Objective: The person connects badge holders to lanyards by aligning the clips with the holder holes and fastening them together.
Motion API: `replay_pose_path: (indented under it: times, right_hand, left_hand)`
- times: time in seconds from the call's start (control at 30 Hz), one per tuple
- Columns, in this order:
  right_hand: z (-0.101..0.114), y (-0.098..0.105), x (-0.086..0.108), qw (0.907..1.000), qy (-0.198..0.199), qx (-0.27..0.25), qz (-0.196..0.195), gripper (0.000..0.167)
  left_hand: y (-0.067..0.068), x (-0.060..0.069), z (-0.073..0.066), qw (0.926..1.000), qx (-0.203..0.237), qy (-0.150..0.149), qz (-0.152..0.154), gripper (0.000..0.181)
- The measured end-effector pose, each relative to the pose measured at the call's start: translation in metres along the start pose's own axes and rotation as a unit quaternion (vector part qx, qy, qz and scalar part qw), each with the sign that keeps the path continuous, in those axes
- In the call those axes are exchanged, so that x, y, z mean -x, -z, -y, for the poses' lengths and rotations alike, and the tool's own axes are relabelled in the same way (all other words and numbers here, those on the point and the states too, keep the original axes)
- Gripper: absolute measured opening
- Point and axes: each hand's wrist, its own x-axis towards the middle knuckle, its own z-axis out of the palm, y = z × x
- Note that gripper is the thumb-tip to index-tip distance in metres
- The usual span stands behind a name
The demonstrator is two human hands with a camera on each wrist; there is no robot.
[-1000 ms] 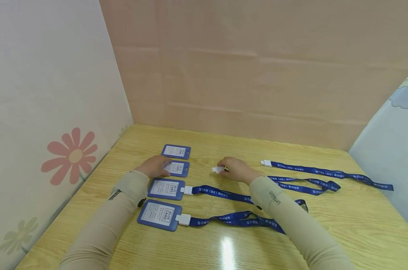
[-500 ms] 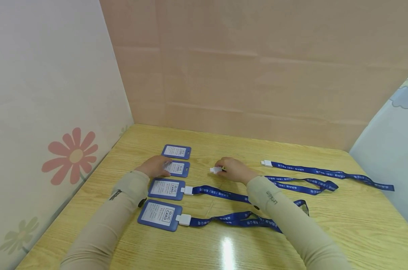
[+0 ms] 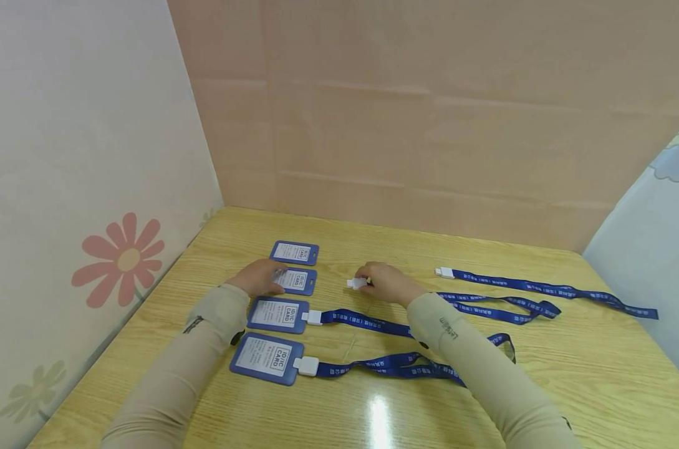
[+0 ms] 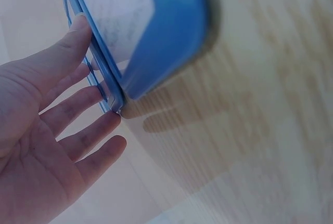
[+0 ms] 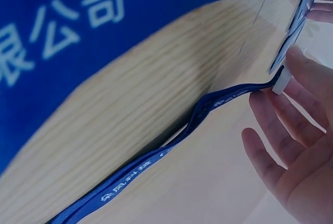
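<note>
My left hand (image 3: pixel 256 277) lies over the left end of a blue card holder (image 3: pixel 300 282), second from the back. In the left wrist view, the thumb of that hand (image 4: pixel 49 112) is on one edge of the holder (image 4: pixel 112 86) and fingers touch the opposite side. Between thumb and fingers, my right hand (image 3: pixel 390 282) pinches a white clip (image 3: pixel 356 284) just above the table, apart from the holder. The right wrist view shows the hand (image 5: pixel 304 125) at the clip (image 5: pixel 281 81), with its blue lanyard (image 5: pixel 200 110) trailing off.
Behind is another card holder (image 3: pixel 294 252). Nearer stand two holders (image 3: pixel 276 313) (image 3: pixel 267 358) with lanyards (image 3: pixel 367 321) (image 3: pixel 384 366) attached. A loose lanyard (image 3: pixel 552 289) with a white clip lies at the back right. Walls border the table.
My right hand has moved slightly left with the white clip, drawing its lanyard along. The left hand has stayed at the same card holder.
</note>
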Motion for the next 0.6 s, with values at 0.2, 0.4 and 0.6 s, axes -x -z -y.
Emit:
replay_pose_path:
  times: [0.2,0.4,0.6]
  right_hand:
    - [0.0011,-0.0007,-0.0018,1.0000,0.008,0.002,-0.003,0.027]
    - [0.0000,-0.0042,-0.0054,0.9998,0.013,0.011,-0.008,0.027]
    - [0.0013,-0.0053,-0.0079,0.9998,0.018,0.010,-0.006,0.026]
  left_hand:
    - [0.0001,0.0013,-0.0013,1.0000,0.003,0.002,0.000,0.057]
    - [0.0006,0.0019,-0.0018,1.0000,0.008,0.005,0.002,0.058]
    - [-0.0003,0.0008,-0.0011,0.9999,0.010,0.006,0.001,0.058]
